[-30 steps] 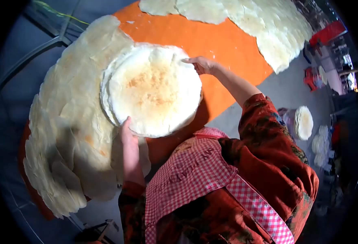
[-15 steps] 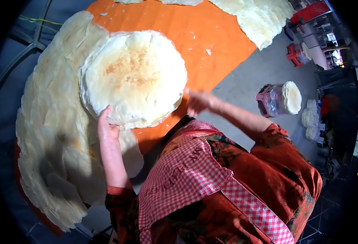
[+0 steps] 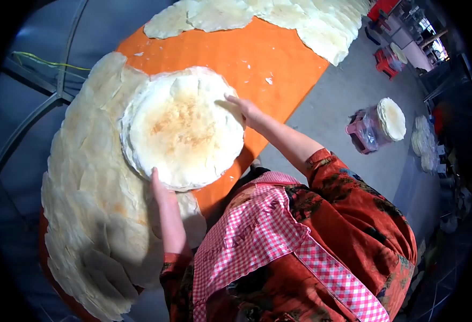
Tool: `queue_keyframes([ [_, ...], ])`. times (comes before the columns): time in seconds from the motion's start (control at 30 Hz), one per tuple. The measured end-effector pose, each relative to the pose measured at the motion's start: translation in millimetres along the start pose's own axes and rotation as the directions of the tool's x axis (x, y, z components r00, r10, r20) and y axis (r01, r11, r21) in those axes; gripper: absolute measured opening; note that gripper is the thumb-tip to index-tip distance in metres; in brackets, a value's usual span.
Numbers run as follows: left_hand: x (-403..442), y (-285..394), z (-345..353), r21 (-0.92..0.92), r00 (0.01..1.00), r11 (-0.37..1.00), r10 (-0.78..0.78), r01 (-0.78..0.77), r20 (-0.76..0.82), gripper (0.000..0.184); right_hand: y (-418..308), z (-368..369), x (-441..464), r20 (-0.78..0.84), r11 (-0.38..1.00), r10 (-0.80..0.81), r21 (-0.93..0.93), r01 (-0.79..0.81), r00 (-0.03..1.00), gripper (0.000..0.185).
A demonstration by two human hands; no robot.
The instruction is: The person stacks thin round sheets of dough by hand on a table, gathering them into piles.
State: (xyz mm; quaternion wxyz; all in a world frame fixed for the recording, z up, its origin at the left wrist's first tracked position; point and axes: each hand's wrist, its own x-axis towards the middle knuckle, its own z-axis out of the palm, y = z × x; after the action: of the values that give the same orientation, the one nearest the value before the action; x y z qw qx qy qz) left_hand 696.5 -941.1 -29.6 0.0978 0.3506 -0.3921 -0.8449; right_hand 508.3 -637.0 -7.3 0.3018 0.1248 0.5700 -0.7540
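A stack of round flatbreads (image 3: 179, 126), pale with browned patches in the middle of the top one, lies on the table between my hands. At its near lower edge is my left hand (image 3: 163, 189), thumb over the rim and the other fingers hidden below. My right hand (image 3: 245, 111) grips the right edge, its thumb reaching onto the top bread and the remaining fingers out of sight. Overlapping flatbreads (image 3: 88, 177) spread along the left side, partly under the stack.
An orange cloth (image 3: 263, 64) covers the table and carries small crumbs. More flatbreads (image 3: 220, 13) lie along its far edge. To the right, on the grey floor, a pink stool (image 3: 360, 134) bears another bread stack (image 3: 391, 119); a red stool (image 3: 384, 63) stands farther back.
My right hand has come from beside the stack onto its right edge. My left hand stays at the near rim. The view has shifted, so the table appears lower and farther right.
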Motion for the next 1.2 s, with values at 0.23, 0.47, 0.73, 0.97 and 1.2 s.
queue_keyframes([
  [0.23, 32, -18, -27, 0.094, 0.995, 0.993, -0.073, 0.066, 0.067, 0.065, 5, 15, -9, -0.108, 0.937, -0.261, -0.268, 0.225, 0.959, 0.048],
  [0.47, -26, 37, 46, 0.119, 0.988, 0.985, -0.133, 0.123, 0.077, 0.059, -27, 3, -29, -0.007, 0.896, -0.422, -0.154, 0.416, 0.907, 0.054],
  [0.73, -40, -17, 253, 0.032, 0.918, 0.999, 0.013, -0.028, 0.396, 0.058, -179, -153, -104, -0.127, 0.736, -0.677, -0.108, 0.669, 0.725, 0.045],
  [0.97, 72, -211, 344, 0.137, 0.903, 0.989, -0.1, 0.046, 0.418, 0.054, -157, -353, 10, -0.269, 0.817, -0.496, -0.466, 0.34, 0.826, 0.05],
  [1.2, 89, -235, 342, 0.304, 0.971, 0.942, -0.194, 0.143, 0.143, 0.039, -158, -389, 51, -0.483, 0.524, -0.256, -0.797, -0.299, 0.838, 0.063],
])
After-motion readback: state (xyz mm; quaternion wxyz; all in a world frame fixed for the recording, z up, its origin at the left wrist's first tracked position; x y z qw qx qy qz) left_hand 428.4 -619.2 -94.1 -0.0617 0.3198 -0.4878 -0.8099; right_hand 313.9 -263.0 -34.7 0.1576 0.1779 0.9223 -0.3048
